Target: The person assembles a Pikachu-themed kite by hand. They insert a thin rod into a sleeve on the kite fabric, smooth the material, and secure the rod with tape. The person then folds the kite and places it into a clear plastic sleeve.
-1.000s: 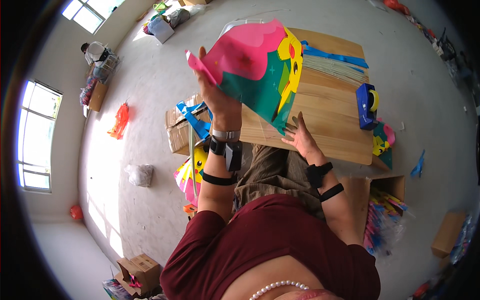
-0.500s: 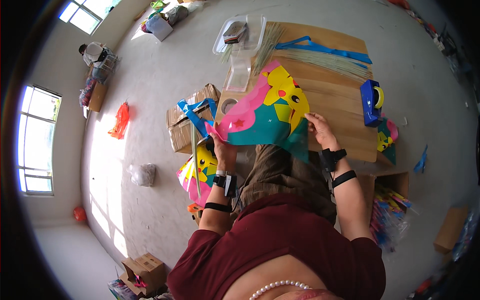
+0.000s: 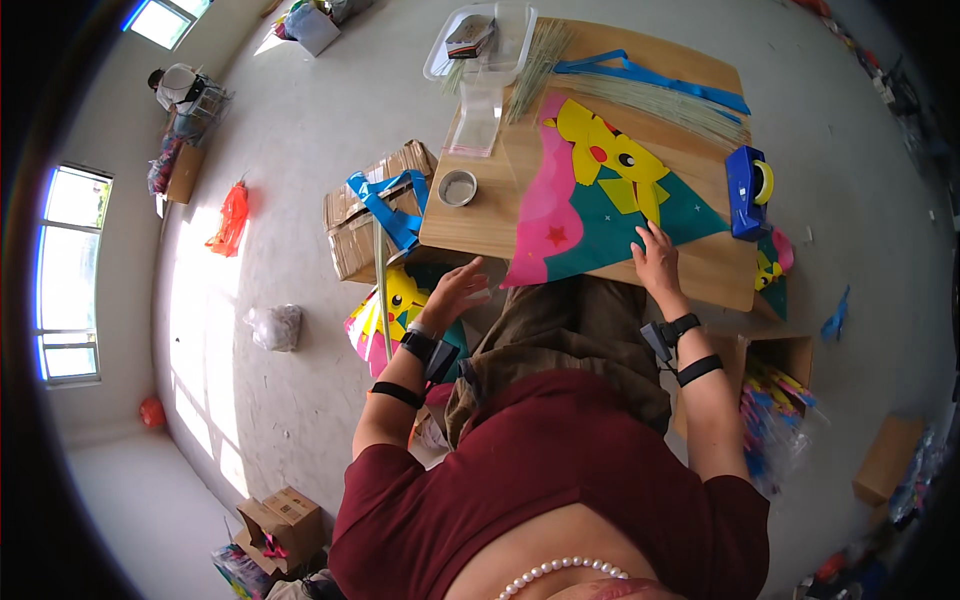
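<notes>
A triangular printed kite sail [image 3: 590,215], pink and teal with a yellow cartoon figure, lies flat on the wooden table [image 3: 480,228]. Its lower pink corner reaches past the table's front edge. My right hand [image 3: 657,264] rests over the sail's lower edge, fingers stretched onto the teal part. Off the table's front left edge, my left hand [image 3: 455,296] is open, fingers apart and holding nothing. Below that hand, a second kite sail [image 3: 400,300] of the same print is partly hidden by my forearm.
A blue tape dispenser [image 3: 745,195] stands at the table's right edge. Thin pale sticks [image 3: 660,105] and blue strips [image 3: 690,97] lie along the back. A round dish [image 3: 458,188] and clear tray [image 3: 437,62] are left. A cardboard box [image 3: 345,235] stands beside the table.
The sail, earlier held up between both hands, now lies on the table further right. My left hand has let go of its corner; my right hand has come down onto it.
</notes>
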Demonstrator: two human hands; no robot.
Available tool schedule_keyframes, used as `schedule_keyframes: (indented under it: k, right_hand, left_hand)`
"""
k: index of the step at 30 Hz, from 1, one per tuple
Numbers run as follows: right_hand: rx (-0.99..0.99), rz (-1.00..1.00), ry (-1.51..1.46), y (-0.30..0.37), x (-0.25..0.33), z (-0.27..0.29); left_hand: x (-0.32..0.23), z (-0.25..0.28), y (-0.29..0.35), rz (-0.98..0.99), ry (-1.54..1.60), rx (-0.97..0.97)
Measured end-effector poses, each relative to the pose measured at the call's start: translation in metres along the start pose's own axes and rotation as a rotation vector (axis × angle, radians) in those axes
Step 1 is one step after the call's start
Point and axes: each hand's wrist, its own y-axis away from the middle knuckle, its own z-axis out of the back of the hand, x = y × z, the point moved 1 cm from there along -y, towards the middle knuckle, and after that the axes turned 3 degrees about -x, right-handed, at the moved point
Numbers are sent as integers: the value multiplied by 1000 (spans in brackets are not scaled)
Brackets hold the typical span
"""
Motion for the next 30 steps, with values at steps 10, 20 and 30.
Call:
schedule_keyframes:
  k: [10,20,30]
  right_hand:
    - [47,2,20,26,-1,-11]
    - [21,10,13,30,-2,-12]
    - [173,159,-427,12,116,19]
  left_hand:
    - [48,-6,-83,-235,-460,325]
    - [33,-15,-18,-127,-501,33]
    - [12,-81,-5,-258,-151,107]
